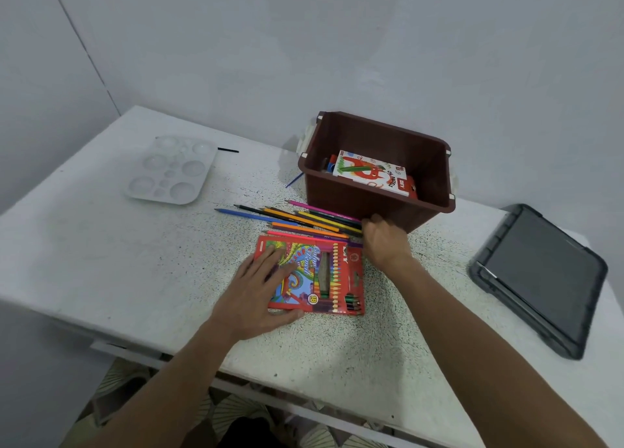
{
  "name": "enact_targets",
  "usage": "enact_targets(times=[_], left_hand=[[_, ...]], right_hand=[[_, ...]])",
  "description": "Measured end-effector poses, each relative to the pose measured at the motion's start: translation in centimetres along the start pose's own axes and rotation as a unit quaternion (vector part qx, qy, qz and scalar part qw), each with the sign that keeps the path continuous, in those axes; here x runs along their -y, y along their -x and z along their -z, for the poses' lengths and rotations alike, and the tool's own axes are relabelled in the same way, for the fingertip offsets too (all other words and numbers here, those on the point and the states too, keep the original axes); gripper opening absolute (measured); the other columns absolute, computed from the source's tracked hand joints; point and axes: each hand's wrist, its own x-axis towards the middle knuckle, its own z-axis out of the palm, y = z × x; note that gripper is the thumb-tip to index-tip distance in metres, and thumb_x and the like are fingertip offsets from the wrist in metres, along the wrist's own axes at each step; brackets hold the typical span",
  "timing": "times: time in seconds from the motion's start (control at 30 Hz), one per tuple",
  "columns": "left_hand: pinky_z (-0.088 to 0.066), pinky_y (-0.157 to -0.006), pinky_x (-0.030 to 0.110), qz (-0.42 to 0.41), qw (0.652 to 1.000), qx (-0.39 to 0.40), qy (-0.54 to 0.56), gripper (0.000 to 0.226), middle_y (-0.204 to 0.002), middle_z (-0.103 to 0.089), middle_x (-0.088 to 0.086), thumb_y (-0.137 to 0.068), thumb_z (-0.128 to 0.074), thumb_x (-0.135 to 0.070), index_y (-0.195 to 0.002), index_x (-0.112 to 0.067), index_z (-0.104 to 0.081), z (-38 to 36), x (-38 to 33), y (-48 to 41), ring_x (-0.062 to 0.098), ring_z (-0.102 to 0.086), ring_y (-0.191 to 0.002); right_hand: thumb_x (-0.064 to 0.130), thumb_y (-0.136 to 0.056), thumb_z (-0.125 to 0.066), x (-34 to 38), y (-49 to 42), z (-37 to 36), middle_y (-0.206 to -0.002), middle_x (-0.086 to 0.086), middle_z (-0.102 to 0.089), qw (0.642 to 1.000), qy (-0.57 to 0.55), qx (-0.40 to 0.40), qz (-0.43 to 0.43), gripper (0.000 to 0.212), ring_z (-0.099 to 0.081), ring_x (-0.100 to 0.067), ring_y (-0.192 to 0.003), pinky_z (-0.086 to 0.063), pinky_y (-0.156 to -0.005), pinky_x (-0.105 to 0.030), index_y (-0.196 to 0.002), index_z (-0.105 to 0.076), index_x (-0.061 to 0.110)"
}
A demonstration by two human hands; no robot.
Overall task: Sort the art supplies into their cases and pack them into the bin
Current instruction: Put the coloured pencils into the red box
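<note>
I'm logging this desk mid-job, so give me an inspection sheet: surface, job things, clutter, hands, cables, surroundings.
Surface: white speckled table.
Job's things: brown bin holds an oil pastels box; loose pencils lie between bin and red pencil case; white palette far left.
Clutter: black stick by the palette; grey lid at right.
Hands: left hand flat on the pencil case; right hand at the pencils' ends, grip hidden.
Cables: nothing seen.
Surroundings: plain grey walls.

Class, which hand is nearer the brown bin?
Right. The right hand is just in front of the bin, at the pencils; the left hand lies on the pencil box, farther off.
</note>
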Motion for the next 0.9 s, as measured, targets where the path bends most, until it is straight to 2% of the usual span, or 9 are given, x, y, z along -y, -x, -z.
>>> enact_targets(times=[0.1,0.17,0.3,0.47,0.67,0.77,0.9], left_hand=[[-0.006,-0.123,0.039,0.000,1.000,-0.002,-0.001,0.086,-0.162,-0.021,-0.004,-0.080,-0.040,-0.087,-0.146,-0.032,-0.038,0.0,0.0,0.0,0.013,-0.005,-0.151],[-0.010,-0.123,0.041,-0.002,1.000,-0.004,-0.002,0.086,-0.162,-0.022,-0.003,-0.080,-0.040,-0.086,-0.145,-0.031,-0.039,0.0,0.0,0.0,0.014,-0.006,-0.151],[-0.005,-0.123,0.038,-0.004,1.000,-0.006,-0.006,0.086,-0.162,-0.022,-0.003,-0.081,-0.038,-0.086,-0.146,-0.030,-0.038,0.1,-0.2,0.0,0.014,-0.005,-0.151],[-0.005,-0.123,0.038,-0.004,1.000,-0.007,-0.010,0.088,-0.162,-0.020,-0.001,-0.081,-0.037,-0.086,-0.147,-0.029,-0.037,0.0,-0.2,0.1,0.015,-0.005,-0.152],[-0.008,-0.123,0.041,-0.005,1.000,-0.008,-0.015,0.089,-0.163,-0.020,0.000,-0.081,-0.037,-0.086,-0.148,-0.027,-0.036,0.0,-0.2,0.0,0.016,-0.005,-0.152],[-0.008,-0.122,0.041,-0.007,1.000,-0.008,-0.013,0.089,-0.162,-0.021,0.000,-0.081,-0.039,-0.085,-0.148,-0.027,-0.036,-0.2,-0.1,0.0,0.016,-0.007,-0.152],[-0.007,-0.122,0.040,-0.008,1.000,-0.007,-0.011,0.089,-0.162,-0.020,0.000,-0.081,-0.038,-0.086,-0.149,-0.028,-0.035,-0.2,0.0,0.0,0.016,-0.007,-0.152]], right_hand=[[0.010,-0.089,-0.058,-0.9,1.3,-0.1,-0.114,-0.010,-0.057,0.999,0.002,-0.030,-0.014,0.029,-0.060,-0.031,-0.100,-0.051,-0.077,-0.039,-0.117,-0.054,0.009],[0.003,-0.087,-0.056,-2.0,2.2,-0.3,-0.109,-0.012,-0.058,0.998,-0.016,-0.057,-0.027,0.027,-0.062,-0.033,-0.092,-0.050,-0.071,-0.039,-0.114,-0.055,0.007],[-0.002,-0.085,-0.059,-5.1,4.2,-1.4,-0.093,-0.017,-0.058,0.991,-0.058,-0.121,-0.020,0.013,-0.060,-0.037,-0.076,-0.037,-0.055,-0.033,-0.097,-0.057,0.002],[-0.001,-0.089,-0.060,-9.4,7.0,-2.9,-0.083,-0.011,-0.053,0.986,-0.071,-0.144,0.038,0.005,-0.052,-0.032,-0.068,-0.040,-0.053,-0.034,-0.092,-0.057,0.003],[-0.007,-0.080,-0.071,-12.6,9.9,-3.2,-0.075,-0.008,-0.050,0.981,-0.017,-0.154,0.115,0.018,-0.045,-0.024,-0.059,-0.038,-0.050,-0.033,-0.088,-0.058,0.003],[-0.005,-0.081,-0.072,-12.1,10.5,-3.0,-0.076,-0.007,-0.050,0.980,-0.011,-0.149,0.133,0.019,-0.045,-0.023,-0.060,-0.036,-0.049,-0.032,-0.090,-0.058,0.004],[-0.005,-0.078,-0.073,-9.0,11.1,-3.1,-0.081,-0.006,-0.055,0.975,-0.035,-0.134,0.172,0.021,-0.044,-0.017,-0.066,-0.034,-0.058,-0.023,-0.093,-0.061,0.005]])
